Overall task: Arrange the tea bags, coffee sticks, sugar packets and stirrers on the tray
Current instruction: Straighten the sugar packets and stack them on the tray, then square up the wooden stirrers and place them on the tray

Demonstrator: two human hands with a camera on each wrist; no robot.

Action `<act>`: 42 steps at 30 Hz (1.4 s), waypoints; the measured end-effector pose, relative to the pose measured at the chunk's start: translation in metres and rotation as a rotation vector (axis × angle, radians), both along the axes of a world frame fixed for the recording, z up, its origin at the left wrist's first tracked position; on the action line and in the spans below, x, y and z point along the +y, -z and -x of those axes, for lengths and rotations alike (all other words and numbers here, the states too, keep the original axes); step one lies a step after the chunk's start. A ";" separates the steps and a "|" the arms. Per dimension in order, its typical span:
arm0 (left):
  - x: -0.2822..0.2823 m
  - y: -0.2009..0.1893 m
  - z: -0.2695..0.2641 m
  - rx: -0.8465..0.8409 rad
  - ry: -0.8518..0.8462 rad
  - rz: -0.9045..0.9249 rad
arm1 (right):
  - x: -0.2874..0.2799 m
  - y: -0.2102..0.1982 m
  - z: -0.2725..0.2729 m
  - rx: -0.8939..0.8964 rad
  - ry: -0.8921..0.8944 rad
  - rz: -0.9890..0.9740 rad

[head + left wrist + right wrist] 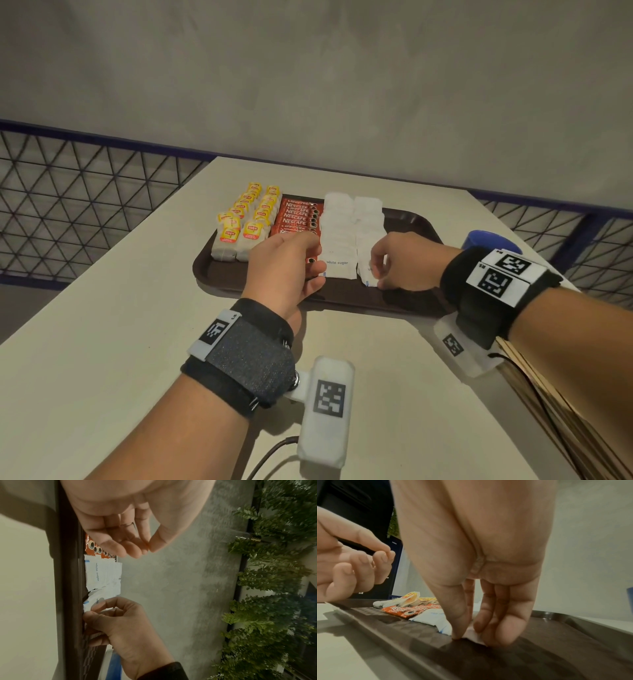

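A brown tray [342, 291] holds two rows of yellow-tagged tea bags [246, 219] at its left. Beside them lies a column of red coffee sticks [298, 216], then two columns of white sugar packets [339, 233]. My right hand [376, 277] pinches the near edge of the front sugar packet [474, 635] in the right column, fingertips down on the tray floor [419, 635]. My left hand [291, 263] hovers over the near end of the coffee sticks [96, 549] with fingers loosely curled, holding nothing. Wooden stirrers [555, 411] lie on the table under my right forearm.
A blue container [489, 240] stands just right of the tray, behind my right wrist. The tray's right part [411, 222] is bare. The white table [102, 325] ends at a mesh railing [68, 205] on the left and right.
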State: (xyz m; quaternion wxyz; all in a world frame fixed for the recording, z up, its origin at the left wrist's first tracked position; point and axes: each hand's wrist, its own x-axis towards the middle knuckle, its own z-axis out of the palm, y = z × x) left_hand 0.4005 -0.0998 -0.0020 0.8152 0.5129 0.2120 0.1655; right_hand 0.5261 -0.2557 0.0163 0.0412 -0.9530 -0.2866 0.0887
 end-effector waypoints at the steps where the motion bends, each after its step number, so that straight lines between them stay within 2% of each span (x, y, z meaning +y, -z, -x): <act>1: 0.000 0.000 0.000 -0.001 0.001 0.001 | 0.001 0.000 0.000 -0.008 0.001 -0.003; 24: 0.001 0.002 -0.002 -0.012 -0.001 0.005 | 0.012 -0.001 -0.009 0.001 0.003 0.007; 29: 0.000 -0.002 0.000 -0.036 0.012 -0.003 | 0.004 -0.012 -0.004 0.077 0.011 -0.009; 36: -0.007 -0.017 0.011 -0.113 0.075 -0.098 | -0.056 -0.057 0.047 0.075 0.041 -0.103; 39: -0.013 -0.021 0.015 -0.144 0.115 -0.145 | -0.102 -0.058 0.081 0.067 0.103 0.030; 42: -0.026 -0.027 0.016 -0.161 0.169 -0.248 | -0.153 -0.040 0.102 0.070 0.262 0.157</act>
